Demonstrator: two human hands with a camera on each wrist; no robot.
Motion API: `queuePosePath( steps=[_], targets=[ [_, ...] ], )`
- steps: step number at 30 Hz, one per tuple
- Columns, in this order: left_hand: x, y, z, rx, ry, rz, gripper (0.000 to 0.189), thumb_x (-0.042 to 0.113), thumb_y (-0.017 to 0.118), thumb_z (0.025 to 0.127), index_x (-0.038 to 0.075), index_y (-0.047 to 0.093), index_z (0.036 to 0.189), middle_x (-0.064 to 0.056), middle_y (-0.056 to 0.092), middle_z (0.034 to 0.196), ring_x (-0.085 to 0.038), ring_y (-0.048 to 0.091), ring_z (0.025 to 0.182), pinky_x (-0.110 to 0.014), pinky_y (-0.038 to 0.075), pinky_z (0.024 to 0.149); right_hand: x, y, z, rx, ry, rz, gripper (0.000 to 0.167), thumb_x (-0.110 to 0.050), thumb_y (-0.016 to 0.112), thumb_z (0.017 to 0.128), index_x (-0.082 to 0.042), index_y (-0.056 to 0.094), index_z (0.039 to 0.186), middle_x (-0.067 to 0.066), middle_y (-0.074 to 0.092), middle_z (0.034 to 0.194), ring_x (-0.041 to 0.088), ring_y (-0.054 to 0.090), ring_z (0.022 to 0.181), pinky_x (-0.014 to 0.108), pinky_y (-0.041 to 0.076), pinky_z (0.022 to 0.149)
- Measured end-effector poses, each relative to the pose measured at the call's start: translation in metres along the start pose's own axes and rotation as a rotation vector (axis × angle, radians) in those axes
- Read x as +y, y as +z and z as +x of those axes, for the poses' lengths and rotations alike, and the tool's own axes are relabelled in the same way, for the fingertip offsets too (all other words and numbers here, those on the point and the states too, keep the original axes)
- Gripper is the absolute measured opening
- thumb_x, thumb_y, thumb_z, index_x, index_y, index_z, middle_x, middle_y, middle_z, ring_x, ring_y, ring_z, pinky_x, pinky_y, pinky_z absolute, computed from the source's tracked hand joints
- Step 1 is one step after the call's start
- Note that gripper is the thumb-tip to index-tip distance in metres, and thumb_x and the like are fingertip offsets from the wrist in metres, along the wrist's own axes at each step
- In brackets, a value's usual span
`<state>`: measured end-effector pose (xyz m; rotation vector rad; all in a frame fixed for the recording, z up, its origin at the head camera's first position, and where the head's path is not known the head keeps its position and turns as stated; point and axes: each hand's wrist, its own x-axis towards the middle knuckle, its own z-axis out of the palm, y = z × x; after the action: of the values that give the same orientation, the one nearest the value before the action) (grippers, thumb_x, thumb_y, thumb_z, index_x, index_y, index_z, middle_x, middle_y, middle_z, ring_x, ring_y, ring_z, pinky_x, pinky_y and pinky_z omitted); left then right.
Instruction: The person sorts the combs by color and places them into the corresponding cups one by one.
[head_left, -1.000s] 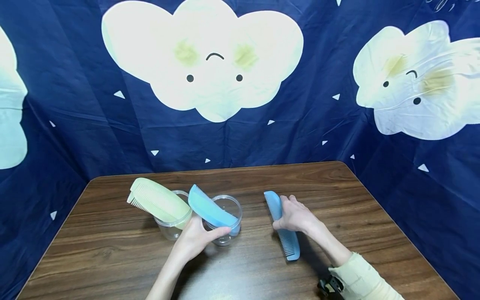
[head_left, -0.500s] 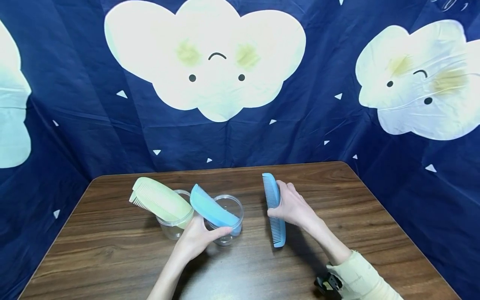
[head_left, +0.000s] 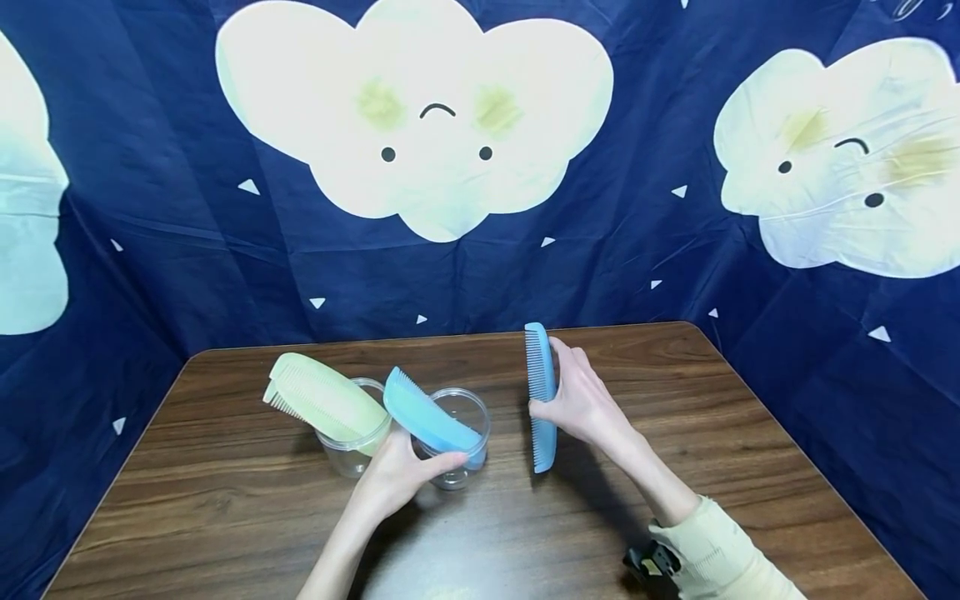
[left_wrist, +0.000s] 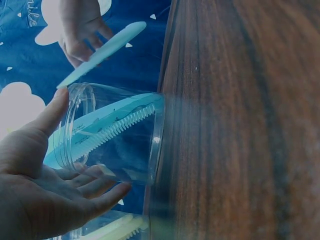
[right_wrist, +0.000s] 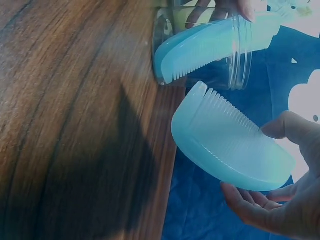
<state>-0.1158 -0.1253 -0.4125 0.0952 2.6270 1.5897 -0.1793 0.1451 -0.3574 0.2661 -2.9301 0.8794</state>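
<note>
My left hand [head_left: 392, 477] holds a clear plastic jar [left_wrist: 156, 137], thumb at its rim and fingers along the other side. Inside this jar a blue comb [head_left: 426, 419] leans to the left with its upper end sticking out; the wrist views suggest a second one beside it. To the right, my right hand [head_left: 583, 402] grips another blue comb [right_wrist: 230, 145] between thumb and fingers. That comb is raised off the table, its teeth facing left, and is apart from the jar.
Left of the held jar stands a second clear jar [head_left: 341, 461], with light green combs [head_left: 324, 402] slanting out of it. The wooden table [head_left: 210, 500] ends at a dark blue cloth backdrop [head_left: 480, 283] with white clouds.
My right hand has lifted the blue comb off the table and carried it slightly left and away from me, turning it more upright. My left hand stays at the jar.
</note>
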Motion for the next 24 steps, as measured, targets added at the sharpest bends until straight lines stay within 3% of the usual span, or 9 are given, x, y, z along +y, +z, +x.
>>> queuePosePath(
  steps=[8,24],
  targets=[
    [0.000,0.000,-0.001,0.004,0.001,-0.010,0.084,0.049,0.088,0.078,0.014,0.047,0.143,-0.006,0.063,0.131,-0.023,0.056,0.131,-0.050,0.042,0.114,-0.007,-0.004,0.004,0.072,-0.053,0.065,0.098,-0.022,0.079,0.072,-0.011,0.033,0.158,0.011,0.055,0.121,0.023,0.058,0.102,0.032,0.051,0.083],
    [0.002,0.000,-0.002,-0.006,-0.008,-0.006,0.088,0.049,0.087,0.079,0.013,0.044,0.147,-0.009,0.060,0.137,-0.026,0.053,0.136,-0.052,0.041,0.115,-0.019,-0.015,0.009,0.169,-0.115,0.275,0.100,-0.011,0.080,0.076,-0.016,0.027,0.161,0.010,0.047,0.132,0.024,0.058,0.110,0.029,0.061,0.078]
  ],
)
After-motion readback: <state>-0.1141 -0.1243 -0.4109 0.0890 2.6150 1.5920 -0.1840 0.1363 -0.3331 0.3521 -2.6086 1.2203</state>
